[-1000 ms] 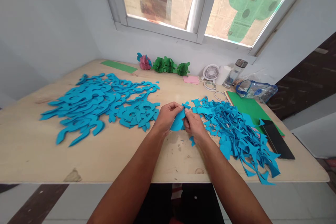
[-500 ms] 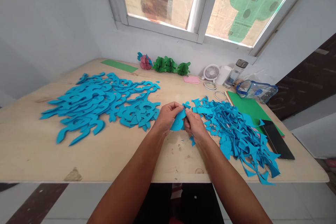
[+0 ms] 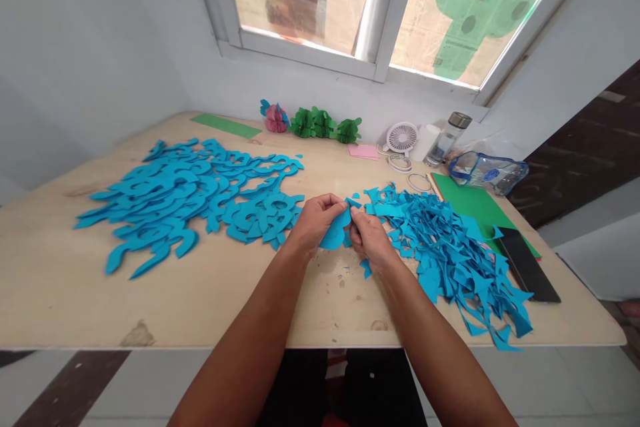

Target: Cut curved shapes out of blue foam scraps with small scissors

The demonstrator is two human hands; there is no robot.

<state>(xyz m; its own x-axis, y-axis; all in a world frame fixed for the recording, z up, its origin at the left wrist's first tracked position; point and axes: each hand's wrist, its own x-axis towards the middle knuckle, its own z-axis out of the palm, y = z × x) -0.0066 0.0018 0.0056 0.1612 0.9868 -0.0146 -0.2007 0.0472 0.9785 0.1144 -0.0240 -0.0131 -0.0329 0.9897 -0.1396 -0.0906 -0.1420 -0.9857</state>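
Observation:
Over the middle of the table, my left hand (image 3: pixel 316 219) pinches a piece of blue paper (image 3: pixel 335 233) between thumb and fingers. My right hand (image 3: pixel 371 238) is closed at the paper's right edge, thumb and fingertips pressed together by a small pointed bit at its top. Whether that bit is torn loose cannot be seen. Left of my hands lies a wide spread of curved blue paper cut-outs (image 3: pixel 165 190). A heap of jagged blue paper scraps (image 3: pixel 450 240) is close to the right of my right hand.
Behind the scraps are green sheets (image 3: pixel 465 203), a black flat device (image 3: pixel 530 270), a clear pouch (image 3: pixel 493 173), a bottle (image 3: pixel 447 140) and a small white fan (image 3: pixel 401 138). Green paper ornaments (image 3: pixel 320 123) stand along the wall. A green strip (image 3: pixel 225 125) lies back left.
My left hand has shifted slightly left with the blue paper, and the gap between the paper and my right hand's fingers looks a little wider. The piles are unchanged.

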